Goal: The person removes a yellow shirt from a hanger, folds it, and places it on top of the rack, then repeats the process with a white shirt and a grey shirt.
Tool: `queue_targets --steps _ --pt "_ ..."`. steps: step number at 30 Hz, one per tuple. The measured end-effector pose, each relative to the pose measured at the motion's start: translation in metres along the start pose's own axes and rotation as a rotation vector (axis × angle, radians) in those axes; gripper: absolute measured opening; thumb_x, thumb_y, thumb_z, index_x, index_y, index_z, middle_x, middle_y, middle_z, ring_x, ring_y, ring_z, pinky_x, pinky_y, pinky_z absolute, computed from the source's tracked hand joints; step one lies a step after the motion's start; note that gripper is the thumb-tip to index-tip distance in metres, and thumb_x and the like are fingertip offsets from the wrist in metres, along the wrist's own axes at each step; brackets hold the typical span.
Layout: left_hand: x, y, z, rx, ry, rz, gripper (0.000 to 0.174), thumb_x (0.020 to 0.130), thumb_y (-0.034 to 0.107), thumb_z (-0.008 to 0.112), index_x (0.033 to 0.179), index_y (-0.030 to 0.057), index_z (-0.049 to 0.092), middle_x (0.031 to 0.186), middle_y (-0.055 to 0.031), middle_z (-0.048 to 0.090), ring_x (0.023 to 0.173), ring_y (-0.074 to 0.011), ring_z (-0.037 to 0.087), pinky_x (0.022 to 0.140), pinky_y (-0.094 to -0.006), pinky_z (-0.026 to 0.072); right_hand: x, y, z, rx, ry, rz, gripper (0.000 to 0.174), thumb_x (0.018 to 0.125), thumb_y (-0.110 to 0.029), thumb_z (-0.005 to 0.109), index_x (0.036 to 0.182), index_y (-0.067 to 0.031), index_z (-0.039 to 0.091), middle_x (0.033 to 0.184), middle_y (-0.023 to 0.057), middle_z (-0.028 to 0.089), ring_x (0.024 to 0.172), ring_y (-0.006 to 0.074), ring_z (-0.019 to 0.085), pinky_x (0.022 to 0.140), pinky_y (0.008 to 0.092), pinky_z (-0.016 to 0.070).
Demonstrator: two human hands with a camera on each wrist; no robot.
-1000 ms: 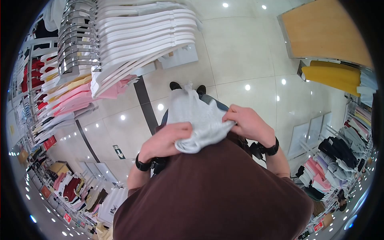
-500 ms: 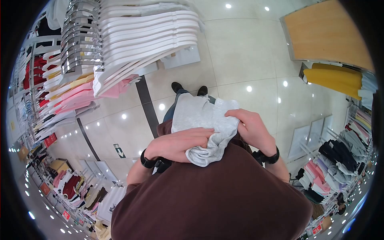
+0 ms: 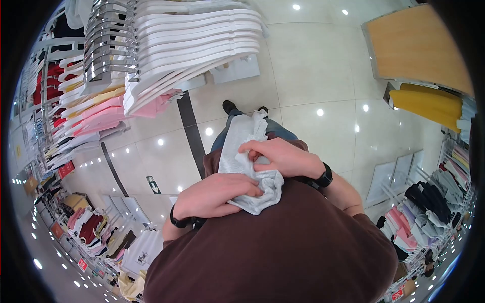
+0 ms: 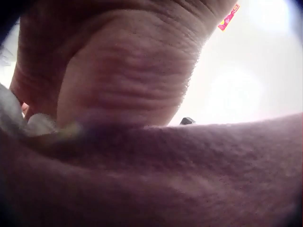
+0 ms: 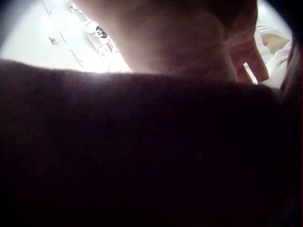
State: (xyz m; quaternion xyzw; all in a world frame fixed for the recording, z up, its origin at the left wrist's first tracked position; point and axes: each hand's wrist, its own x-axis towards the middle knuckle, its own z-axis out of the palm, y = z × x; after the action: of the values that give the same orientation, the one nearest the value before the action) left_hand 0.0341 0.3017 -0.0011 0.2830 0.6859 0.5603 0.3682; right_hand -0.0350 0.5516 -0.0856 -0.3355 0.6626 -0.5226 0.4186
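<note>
A light grey garment (image 3: 235, 147) lies bunched against the front of the brown shirt, its far end hanging over the legs. The left hand (image 3: 218, 194) grips its near left side, fingers curled into the folds. Across the upper right of the cloth, the right hand (image 3: 281, 156) pinches a fold between thumb and fingers. The left wrist view is mostly filled by the left hand (image 4: 128, 71) and brown fabric, with a bit of grey cloth (image 4: 12, 113) at the left edge. Dark fabric covers most of the right wrist view below the right hand (image 5: 184, 42).
White hangers (image 3: 197, 38) hang on a rail at the upper left, with pink clothes (image 3: 103, 115) beside them. A wooden panel (image 3: 419, 43) and a yellow garment (image 3: 427, 106) are at the upper right. Further racks of clothes (image 3: 427, 202) line the right side.
The right hand has moved left across the garment, closer to the left hand. The cloth is narrower and more gathered than half a second ago.
</note>
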Motion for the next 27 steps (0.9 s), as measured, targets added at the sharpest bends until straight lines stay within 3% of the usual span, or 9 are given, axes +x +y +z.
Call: queue_targets --steps 3,8,10,13,16,18,22,24,27 --pt "-0.013 0.007 -0.004 -0.019 -0.036 -0.110 0.025 0.095 0.019 0.073 0.113 0.0045 0.064 0.128 -0.0148 0.073 0.120 -0.0382 0.069 0.098 -0.0468 0.0564 0.002 -0.006 0.002 0.184 -0.030 0.153 0.025 0.099 -0.021 0.074 0.116 -0.0039 0.069 0.107 0.0109 0.075 0.105 0.0301 0.073 0.094 0.0403 0.0567" --pt "-0.019 -0.011 -0.020 -0.189 -0.047 -0.107 0.020 0.100 0.022 0.071 0.108 0.0035 0.068 0.124 -0.0138 0.075 0.116 -0.0375 0.072 0.101 -0.0450 0.0560 -0.005 0.010 0.003 -0.002 -0.184 -0.186 0.032 0.100 -0.031 0.076 0.120 -0.0060 0.068 0.116 0.0071 0.072 0.110 0.0296 0.066 0.099 0.0419 0.0524" --pt "-0.015 -0.044 -0.022 -0.431 0.283 0.041 0.025 0.103 0.020 0.067 0.123 0.0047 0.072 0.135 -0.0110 0.074 0.122 -0.0347 0.069 0.103 -0.0410 0.0553 -0.011 0.005 0.002 -0.015 -0.198 -0.189 0.032 0.100 -0.030 0.076 0.121 -0.0065 0.068 0.120 0.0071 0.071 0.112 0.0291 0.064 0.101 0.0418 0.0513" --pt "0.033 -0.077 -0.033 0.067 0.378 0.044 0.029 0.106 0.023 0.062 0.127 0.0055 0.073 0.142 -0.0147 0.071 0.132 -0.0369 0.065 0.112 -0.0442 0.0505 -0.012 -0.005 0.000 -0.038 -0.229 -0.190 0.033 0.100 -0.030 0.076 0.123 -0.0067 0.068 0.124 0.0076 0.070 0.116 0.0290 0.062 0.104 0.0422 0.0500" --pt "0.053 -0.108 -0.021 0.179 0.194 -0.002 0.032 0.107 0.023 0.059 0.131 0.0070 0.073 0.152 -0.0172 0.064 0.142 -0.0375 0.057 0.117 -0.0453 0.0460 -0.020 -0.011 -0.003 -0.009 -0.246 -0.151 0.036 0.099 -0.027 0.076 0.128 -0.0063 0.068 0.129 0.0083 0.070 0.123 0.0285 0.062 0.108 0.0418 0.0495" --pt "0.049 -0.122 -0.016 -0.131 -0.061 -0.236 0.035 0.111 0.023 0.057 0.140 0.0078 0.070 0.162 -0.0156 0.056 0.148 -0.0357 0.052 0.122 -0.0454 0.0410 -0.030 -0.006 -0.016 0.019 -0.233 -0.126 0.039 0.099 -0.025 0.076 0.132 -0.0061 0.068 0.133 0.0084 0.070 0.128 0.0277 0.062 0.111 0.0409 0.0491" --pt "0.028 -0.149 0.008 -0.257 0.048 -0.205 0.054 0.113 0.030 0.057 0.161 0.0052 0.050 0.167 -0.0148 0.049 0.153 -0.0303 0.047 0.125 -0.0405 0.0368 -0.056 0.032 -0.037 0.389 -0.214 0.012 0.054 0.098 -0.015 0.073 0.150 -0.0061 0.061 0.147 0.0103 0.067 0.139 0.0271 0.061 0.120 0.0406 0.0453" --pt "0.035 -0.145 0.004 -0.345 0.027 -0.275 0.060 0.112 0.031 0.059 0.164 0.0043 0.045 0.167 -0.0152 0.048 0.153 -0.0283 0.047 0.125 -0.0396 0.0369 -0.051 0.034 -0.029 0.029 -0.054 -0.066 0.054 0.097 -0.014 0.072 0.150 -0.0075 0.062 0.146 0.0119 0.067 0.138 0.0306 0.061 0.120 0.0409 0.0452" --pt "0.038 -0.142 0.001 -0.511 0.013 -0.390 0.069 0.111 0.033 0.062 0.168 0.0035 0.038 0.167 -0.0158 0.048 0.153 -0.0247 0.046 0.124 -0.0379 0.0366 -0.026 0.028 -0.010 -0.090 0.069 -0.004 0.047 0.099 -0.014 0.068 0.146 -0.0081 0.064 0.146 0.0153 0.067 0.140 0.0336 0.059 0.121 0.0436 0.0429"
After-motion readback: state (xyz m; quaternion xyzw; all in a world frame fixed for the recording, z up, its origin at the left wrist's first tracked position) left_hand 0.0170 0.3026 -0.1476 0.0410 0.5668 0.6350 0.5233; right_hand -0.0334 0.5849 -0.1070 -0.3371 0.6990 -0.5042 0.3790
